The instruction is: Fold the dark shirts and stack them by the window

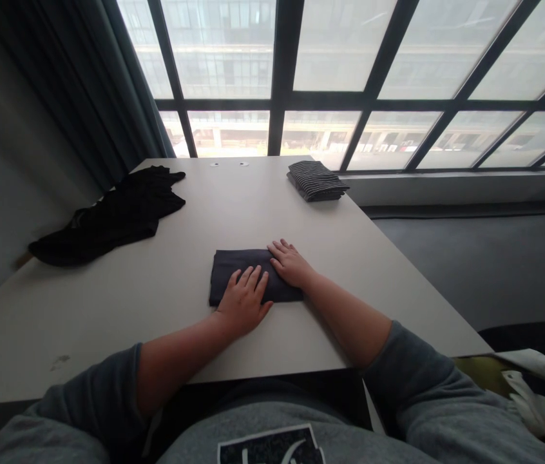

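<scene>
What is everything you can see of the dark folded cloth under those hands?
The dark cloth is purplish-grey and looks like plain fabric, folded into a flat, roughly rectangular pad. It lies on the white table. The left hand rests across its near edge, the right hand on its right side, hiding parts.

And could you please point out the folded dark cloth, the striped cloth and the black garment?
Folded dark cloth point(243, 258): head view, top, near far edge.
Striped cloth point(317, 180): head view, top face.
Black garment point(120, 214): head view, its middle.
</scene>
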`<state>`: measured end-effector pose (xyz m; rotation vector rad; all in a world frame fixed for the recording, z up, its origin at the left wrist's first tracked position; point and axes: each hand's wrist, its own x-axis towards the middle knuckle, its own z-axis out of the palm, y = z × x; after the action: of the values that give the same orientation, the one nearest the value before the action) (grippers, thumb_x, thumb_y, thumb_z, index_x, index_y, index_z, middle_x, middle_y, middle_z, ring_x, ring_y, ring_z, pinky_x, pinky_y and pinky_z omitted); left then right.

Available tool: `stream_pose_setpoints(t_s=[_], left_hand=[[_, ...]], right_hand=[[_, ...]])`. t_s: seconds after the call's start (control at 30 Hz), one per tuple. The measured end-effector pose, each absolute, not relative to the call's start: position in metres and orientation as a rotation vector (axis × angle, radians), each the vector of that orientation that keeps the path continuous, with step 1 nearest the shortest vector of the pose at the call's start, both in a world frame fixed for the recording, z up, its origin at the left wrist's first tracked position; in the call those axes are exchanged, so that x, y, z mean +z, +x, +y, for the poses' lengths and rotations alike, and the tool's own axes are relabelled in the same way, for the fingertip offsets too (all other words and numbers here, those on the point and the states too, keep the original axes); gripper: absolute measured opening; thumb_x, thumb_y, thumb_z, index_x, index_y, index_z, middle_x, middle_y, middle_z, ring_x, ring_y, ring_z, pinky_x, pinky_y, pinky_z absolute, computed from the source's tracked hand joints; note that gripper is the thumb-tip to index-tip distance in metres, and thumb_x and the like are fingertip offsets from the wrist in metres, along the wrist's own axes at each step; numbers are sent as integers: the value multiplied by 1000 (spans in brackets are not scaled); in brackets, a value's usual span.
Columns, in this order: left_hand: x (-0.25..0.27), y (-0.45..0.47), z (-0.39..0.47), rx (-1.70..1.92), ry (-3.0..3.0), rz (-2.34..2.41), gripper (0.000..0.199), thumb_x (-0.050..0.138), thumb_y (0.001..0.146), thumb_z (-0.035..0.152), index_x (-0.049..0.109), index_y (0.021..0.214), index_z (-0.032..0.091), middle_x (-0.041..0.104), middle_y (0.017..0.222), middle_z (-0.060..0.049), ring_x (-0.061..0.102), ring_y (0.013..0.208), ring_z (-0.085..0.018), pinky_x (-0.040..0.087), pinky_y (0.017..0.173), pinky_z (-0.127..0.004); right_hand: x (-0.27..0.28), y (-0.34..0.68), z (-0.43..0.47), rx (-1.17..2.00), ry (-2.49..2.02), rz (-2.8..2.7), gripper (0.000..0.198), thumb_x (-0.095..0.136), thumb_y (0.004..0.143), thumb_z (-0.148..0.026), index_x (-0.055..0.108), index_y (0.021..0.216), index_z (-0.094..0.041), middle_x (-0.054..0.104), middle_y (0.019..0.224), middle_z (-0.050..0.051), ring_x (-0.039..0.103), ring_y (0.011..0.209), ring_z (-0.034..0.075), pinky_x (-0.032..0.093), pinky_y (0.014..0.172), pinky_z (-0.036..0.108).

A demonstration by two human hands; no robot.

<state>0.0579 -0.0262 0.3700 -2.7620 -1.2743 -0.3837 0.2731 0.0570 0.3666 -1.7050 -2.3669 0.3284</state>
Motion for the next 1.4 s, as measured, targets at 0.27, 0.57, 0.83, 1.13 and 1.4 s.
stream_pose_setpoints(t_s=[0.27,0.57,0.83,1.13,1.4], left_hand=[[357,50,-16,-413,-2739,-1176,62,52,104,49,52,157,17,47,164,-20,43,152,-38,34,123,-55],[350,52,-13,-338,-2757,-1177,71,44,106,60,48,160,14,41,168,-19,38,155,-41,32,126,-59],[364,46,54,-354,-2744,-1515,55,37,111,45,52,157,18,49,164,-15,46,152,-33,36,125,-54],[391,12,70,-325,-2773,-1544,38,50,107,37,66,139,23,70,136,-10,66,125,-29,49,109,-42],[400,22,55,-311,-2881,-1534,36,50,107,44,71,124,20,74,120,-10,69,113,-29,52,99,-39]], right_hand=[[362,275,58,308,-1644,-2332,57,45,108,-32,47,162,-15,36,171,13,20,163,32,20,132,52],[361,275,58,313,-1618,-2314,56,48,106,-28,52,159,-13,40,168,16,25,161,35,23,132,55],[364,273,57,326,-1615,-2324,55,49,106,-28,53,158,-13,44,166,15,26,161,34,22,132,53],[369,279,54,215,-1615,-2212,44,57,102,-27,66,144,-15,67,133,16,55,135,30,23,130,51],[367,281,52,394,-1249,-2233,33,67,95,-17,73,127,-19,69,116,10,62,113,24,50,106,39]])
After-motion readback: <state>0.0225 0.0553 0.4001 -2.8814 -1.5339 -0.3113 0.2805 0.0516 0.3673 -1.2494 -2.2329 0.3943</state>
